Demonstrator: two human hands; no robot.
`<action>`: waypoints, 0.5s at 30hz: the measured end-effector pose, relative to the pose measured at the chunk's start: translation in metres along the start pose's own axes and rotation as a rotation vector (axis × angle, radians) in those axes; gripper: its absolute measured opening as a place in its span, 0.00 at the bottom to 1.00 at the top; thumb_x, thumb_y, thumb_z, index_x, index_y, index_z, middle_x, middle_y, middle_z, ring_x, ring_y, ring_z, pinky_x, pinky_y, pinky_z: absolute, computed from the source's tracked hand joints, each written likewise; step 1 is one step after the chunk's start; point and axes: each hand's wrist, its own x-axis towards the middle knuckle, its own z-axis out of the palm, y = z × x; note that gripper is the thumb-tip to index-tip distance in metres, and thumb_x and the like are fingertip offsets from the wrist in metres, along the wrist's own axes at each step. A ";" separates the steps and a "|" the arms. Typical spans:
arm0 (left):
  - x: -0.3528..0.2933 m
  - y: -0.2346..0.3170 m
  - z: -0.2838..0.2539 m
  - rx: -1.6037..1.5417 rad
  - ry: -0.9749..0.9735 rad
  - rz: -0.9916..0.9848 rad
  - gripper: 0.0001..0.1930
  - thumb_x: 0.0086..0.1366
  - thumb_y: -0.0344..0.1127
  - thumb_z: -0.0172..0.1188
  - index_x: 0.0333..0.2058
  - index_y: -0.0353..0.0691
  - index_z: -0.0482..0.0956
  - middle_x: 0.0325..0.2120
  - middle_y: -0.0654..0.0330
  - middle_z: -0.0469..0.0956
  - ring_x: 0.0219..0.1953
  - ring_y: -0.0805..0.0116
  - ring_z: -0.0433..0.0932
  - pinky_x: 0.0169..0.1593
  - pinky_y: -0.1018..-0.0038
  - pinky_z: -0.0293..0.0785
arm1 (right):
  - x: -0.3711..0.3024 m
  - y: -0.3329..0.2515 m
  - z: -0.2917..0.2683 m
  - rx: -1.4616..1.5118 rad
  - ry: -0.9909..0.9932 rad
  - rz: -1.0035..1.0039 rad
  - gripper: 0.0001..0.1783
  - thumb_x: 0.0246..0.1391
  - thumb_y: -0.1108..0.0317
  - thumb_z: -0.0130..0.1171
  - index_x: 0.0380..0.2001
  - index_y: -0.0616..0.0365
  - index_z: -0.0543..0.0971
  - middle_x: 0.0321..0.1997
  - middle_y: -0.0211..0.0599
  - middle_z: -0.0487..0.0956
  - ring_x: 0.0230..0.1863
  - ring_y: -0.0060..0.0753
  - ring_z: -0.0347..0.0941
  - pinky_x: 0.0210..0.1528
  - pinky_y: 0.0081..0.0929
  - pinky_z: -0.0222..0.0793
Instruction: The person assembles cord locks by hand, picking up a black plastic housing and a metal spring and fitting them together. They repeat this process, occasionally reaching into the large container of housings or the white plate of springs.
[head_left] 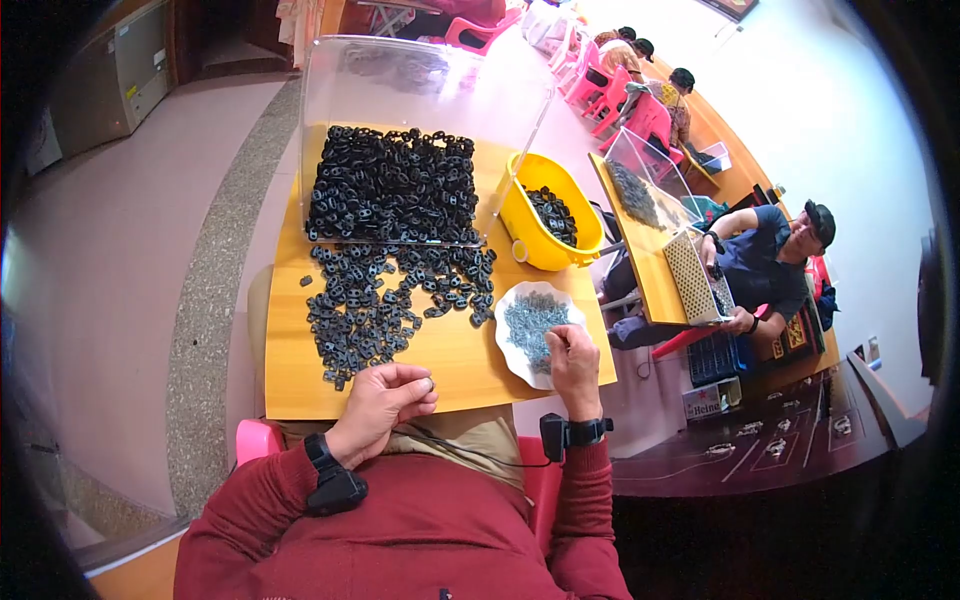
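My left hand (380,410) is closed in a pinch above the table's near edge, thumb against forefinger; whatever sits between the tips is too small to name. Over the right rim of a white scalloped dish (511,364), my right hand (576,372) also has its fingers pressed together, and their tips hide anything held. Small clear bluish pieces (535,320) fill the dish. Loose black two-holed plastic parts (360,325) spread across the wooden table (460,370) beyond my left hand. They spill from a clear box lying open toward me (320,90), which holds a large heap (395,185).
A yellow tub (520,225) with more black parts stands behind the dish. To the right, a co-worker (770,250) handles a perforated pale basket (688,275) at another wooden table (640,250). Pink chairs (650,120) and seated people are farther back. A dark cable crosses my lap.
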 end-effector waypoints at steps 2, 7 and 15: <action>-0.001 0.000 0.000 -0.002 -0.003 -0.001 0.09 0.63 0.25 0.59 0.41 0.30 0.75 0.32 0.57 0.79 0.33 0.72 0.80 0.39 0.77 0.81 | 0.000 -0.006 -0.002 -0.011 -0.015 0.037 0.05 0.55 0.72 0.57 0.32 0.63 0.76 0.29 0.48 0.76 0.32 0.49 0.74 0.34 0.37 0.69; -0.002 -0.002 0.000 -0.004 -0.005 -0.003 0.08 0.63 0.25 0.59 0.41 0.30 0.75 0.32 0.57 0.78 0.33 0.72 0.79 0.39 0.77 0.81 | -0.004 0.004 0.003 -0.066 0.122 -0.076 0.08 0.57 0.69 0.58 0.32 0.64 0.76 0.24 0.41 0.76 0.25 0.32 0.73 0.27 0.29 0.68; 0.002 -0.004 0.000 -0.022 -0.009 -0.010 0.08 0.63 0.26 0.58 0.41 0.31 0.75 0.33 0.58 0.78 0.34 0.71 0.80 0.40 0.76 0.81 | -0.017 -0.052 0.016 0.721 -0.164 0.145 0.05 0.60 0.75 0.54 0.34 0.67 0.76 0.29 0.31 0.75 0.25 0.20 0.73 0.30 0.18 0.74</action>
